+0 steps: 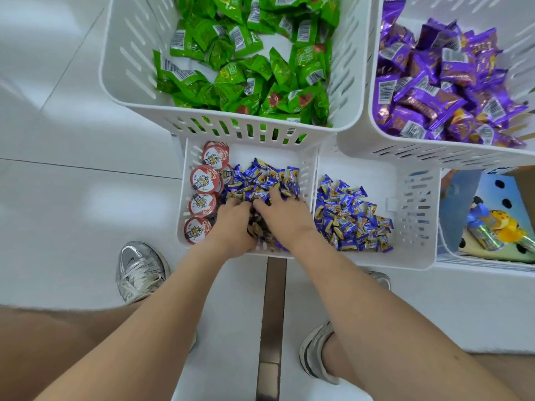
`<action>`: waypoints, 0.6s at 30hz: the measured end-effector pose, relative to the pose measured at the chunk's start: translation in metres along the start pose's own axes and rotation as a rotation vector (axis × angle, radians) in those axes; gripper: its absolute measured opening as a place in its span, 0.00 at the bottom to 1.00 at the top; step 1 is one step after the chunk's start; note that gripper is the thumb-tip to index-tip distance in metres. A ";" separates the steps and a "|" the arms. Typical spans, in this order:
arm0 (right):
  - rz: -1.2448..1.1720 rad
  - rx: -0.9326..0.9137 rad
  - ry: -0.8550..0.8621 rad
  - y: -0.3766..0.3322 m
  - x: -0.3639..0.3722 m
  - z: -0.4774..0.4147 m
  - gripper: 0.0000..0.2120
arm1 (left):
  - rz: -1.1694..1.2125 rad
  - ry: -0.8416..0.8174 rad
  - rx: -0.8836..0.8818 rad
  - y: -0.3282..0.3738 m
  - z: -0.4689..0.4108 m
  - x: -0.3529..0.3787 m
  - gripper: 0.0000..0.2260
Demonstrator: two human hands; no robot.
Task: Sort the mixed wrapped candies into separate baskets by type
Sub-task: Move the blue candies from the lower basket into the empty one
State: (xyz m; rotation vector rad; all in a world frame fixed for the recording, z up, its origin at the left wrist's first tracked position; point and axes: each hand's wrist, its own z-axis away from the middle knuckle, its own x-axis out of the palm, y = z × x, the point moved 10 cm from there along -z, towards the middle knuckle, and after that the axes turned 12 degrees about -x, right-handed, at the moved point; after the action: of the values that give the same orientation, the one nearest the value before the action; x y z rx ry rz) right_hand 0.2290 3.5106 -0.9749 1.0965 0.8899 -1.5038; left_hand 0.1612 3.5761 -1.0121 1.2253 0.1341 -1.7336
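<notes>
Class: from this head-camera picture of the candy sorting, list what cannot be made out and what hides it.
All in the head view:
1. Fingertips of left hand and right hand: buried in the blue-wrapped candies; any grip unclear.
2. Basket of green-wrapped candies: far end cut off by the top edge.
3. Basket of purple-wrapped candies: cut off by the top and right edges.
4. Red-lidded cups: print too small to read.

left hand [233,224] fingertips hidden among blue candies [260,178] | right hand [282,218] fingers [273,198] blurred
</notes>
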 end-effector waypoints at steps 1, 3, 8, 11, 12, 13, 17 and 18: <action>-0.016 -0.009 0.022 0.000 -0.003 0.000 0.27 | 0.012 -0.008 0.003 0.001 -0.001 0.002 0.32; -0.015 -0.004 0.077 0.001 -0.011 0.002 0.27 | 0.039 0.001 0.012 0.004 -0.003 0.002 0.39; -0.040 0.124 0.323 0.020 -0.038 0.017 0.17 | 0.096 0.031 -0.005 0.013 -0.003 0.004 0.49; -0.249 0.178 0.563 0.034 -0.052 0.036 0.13 | 0.051 0.055 0.004 0.021 -0.003 0.006 0.47; -0.338 0.191 0.642 0.041 -0.056 0.045 0.14 | 0.076 0.057 0.007 0.023 -0.003 0.004 0.45; -0.419 0.204 0.713 0.048 -0.058 0.055 0.14 | 0.126 0.050 0.007 0.024 -0.003 0.004 0.43; -0.658 0.338 0.959 0.088 -0.056 0.101 0.09 | 0.212 0.086 0.043 0.038 0.001 -0.003 0.26; -0.707 0.415 1.006 0.098 -0.050 0.114 0.07 | 0.211 0.092 0.068 0.044 0.004 -0.004 0.22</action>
State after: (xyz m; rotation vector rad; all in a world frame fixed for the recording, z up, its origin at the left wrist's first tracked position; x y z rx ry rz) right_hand 0.3067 3.4004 -0.8918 2.0680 1.8431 -1.7144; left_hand 0.1920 3.5533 -0.9894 1.3202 -0.0009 -1.5110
